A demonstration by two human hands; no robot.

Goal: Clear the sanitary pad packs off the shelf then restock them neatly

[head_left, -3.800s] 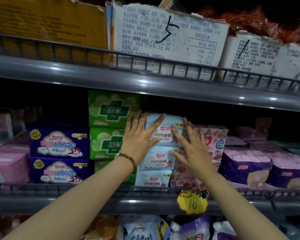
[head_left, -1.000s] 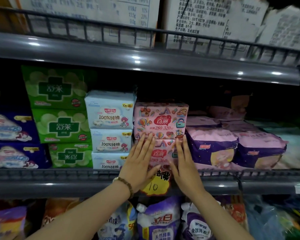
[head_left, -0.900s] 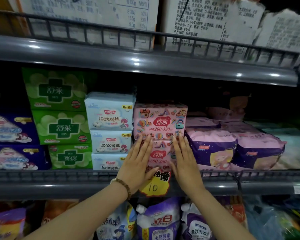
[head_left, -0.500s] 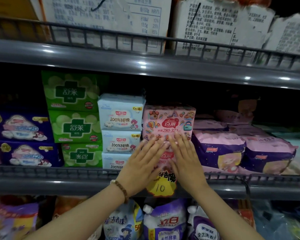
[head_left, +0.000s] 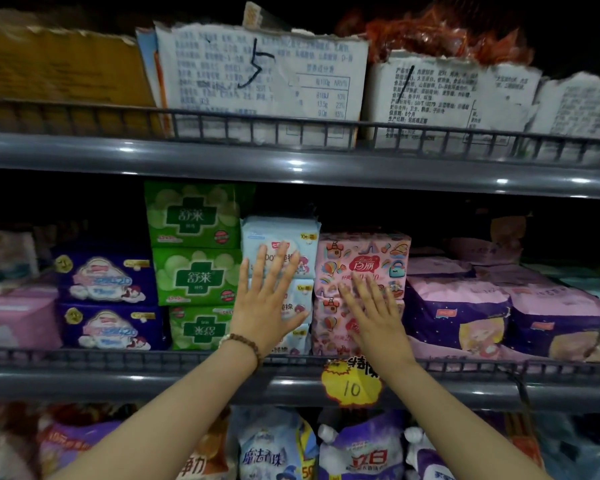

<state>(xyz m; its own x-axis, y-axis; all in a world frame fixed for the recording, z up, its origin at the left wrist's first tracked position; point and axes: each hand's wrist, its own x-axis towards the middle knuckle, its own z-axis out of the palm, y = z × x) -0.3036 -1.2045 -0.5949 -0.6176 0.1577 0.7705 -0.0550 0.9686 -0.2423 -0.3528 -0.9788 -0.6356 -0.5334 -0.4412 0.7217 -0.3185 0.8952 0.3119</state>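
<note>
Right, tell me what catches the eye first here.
Two open hands press flat on neighbouring stacks: the left hand on the pale blue packs, the right hand on the pink patterned packs. Below, a yellow price tag marked 10 hangs on the shelf rail.

Shop: stocked shelves [head_left: 118,381], price tag [head_left: 352,385]

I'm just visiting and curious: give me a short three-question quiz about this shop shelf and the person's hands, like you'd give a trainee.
1. True or false: the left hand grips a green pack.
2. The right hand presses flat on which stack? A) dark blue packs B) pink patterned packs C) green packs
3. Fill in: the yellow price tag reads ___.
Key: 1 false, it lies flat on the light blue packs; 2 B; 3 10.
</note>
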